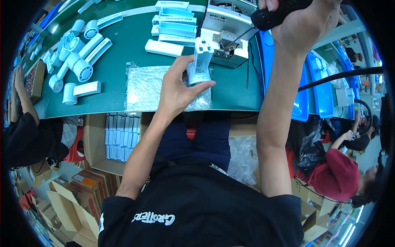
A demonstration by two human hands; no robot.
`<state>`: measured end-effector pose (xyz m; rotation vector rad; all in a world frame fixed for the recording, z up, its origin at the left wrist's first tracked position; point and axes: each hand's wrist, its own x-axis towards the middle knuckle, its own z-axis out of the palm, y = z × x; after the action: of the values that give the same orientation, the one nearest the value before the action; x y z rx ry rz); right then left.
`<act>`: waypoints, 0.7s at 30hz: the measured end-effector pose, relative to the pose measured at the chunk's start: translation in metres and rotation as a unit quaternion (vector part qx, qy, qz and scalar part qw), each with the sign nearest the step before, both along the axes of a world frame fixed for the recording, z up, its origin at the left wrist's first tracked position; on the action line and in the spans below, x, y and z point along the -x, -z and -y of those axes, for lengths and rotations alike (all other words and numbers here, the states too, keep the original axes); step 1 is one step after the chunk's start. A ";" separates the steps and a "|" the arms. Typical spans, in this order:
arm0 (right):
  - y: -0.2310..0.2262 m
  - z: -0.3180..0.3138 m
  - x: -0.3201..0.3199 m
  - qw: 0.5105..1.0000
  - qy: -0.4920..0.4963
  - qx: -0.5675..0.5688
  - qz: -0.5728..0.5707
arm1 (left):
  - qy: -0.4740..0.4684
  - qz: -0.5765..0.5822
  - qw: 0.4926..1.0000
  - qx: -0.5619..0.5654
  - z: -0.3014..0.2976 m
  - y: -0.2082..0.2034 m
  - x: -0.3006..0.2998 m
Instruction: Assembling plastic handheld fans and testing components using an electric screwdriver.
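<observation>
My left hand [175, 84] is closed round a pale plastic handheld-fan housing [200, 70], keeping it upright near the bench edge with its hollow handle up and its round end down. My right hand [304, 24], raised at the upper right, grips a black electric screwdriver [269, 16]. Its thin bit slants down and left to the metal outlet of a white screw feeder [225, 24]; whether the tip touches a screw is too small to tell. Beneath the left hand lies a bubble-wrap sheet [148, 86] on the green bench.
Pale handle covers [177, 28] are lined up beyond my left hand. Several fan housings [79, 68] lie heaped at the left. Blue trays [321, 88] stand at the right. Below the bench edge, a cardboard box [96, 142] holds stacked parts. Other people sit on both sides.
</observation>
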<state>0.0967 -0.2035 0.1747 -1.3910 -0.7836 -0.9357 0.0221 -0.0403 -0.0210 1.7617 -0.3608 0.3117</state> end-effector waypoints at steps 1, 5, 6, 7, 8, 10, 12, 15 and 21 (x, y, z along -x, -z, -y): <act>0.000 0.001 -0.001 1.000 -0.007 0.006 0.000 | 0.000 -0.002 1.000 0.000 0.000 0.000 0.000; -0.001 -0.001 0.002 1.000 -0.011 0.009 -0.011 | 0.003 0.004 1.000 -0.006 -0.001 0.001 -0.001; -0.001 -0.001 0.003 1.000 -0.011 0.009 -0.011 | 0.003 0.009 1.000 -0.001 -0.001 0.002 0.000; 0.000 -0.001 0.003 1.000 -0.001 0.006 -0.005 | 0.002 0.008 1.000 -0.001 -0.002 0.002 0.000; 0.000 0.000 0.003 1.000 0.010 0.002 0.001 | 0.001 0.004 1.000 -0.008 -0.001 0.000 0.000; -0.003 -0.001 0.022 0.996 0.076 0.017 -0.037 | -0.007 -0.002 1.000 -0.015 -0.002 -0.003 0.001; -0.002 0.002 0.029 0.998 0.053 0.019 -0.040 | -0.004 -0.015 0.999 -0.043 -0.003 -0.009 0.003; 0.001 0.006 0.049 0.998 0.004 0.023 -0.052 | -0.020 0.013 0.997 -0.072 -0.001 -0.012 0.003; 0.016 -0.026 0.035 0.993 -0.091 0.029 -0.068 | -0.016 -0.004 0.997 -0.070 -0.004 -0.007 0.002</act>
<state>0.0613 -0.1771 0.1587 -1.3919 -0.8253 -0.6746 0.0204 -0.0366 -0.0135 1.9072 -0.3567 0.3076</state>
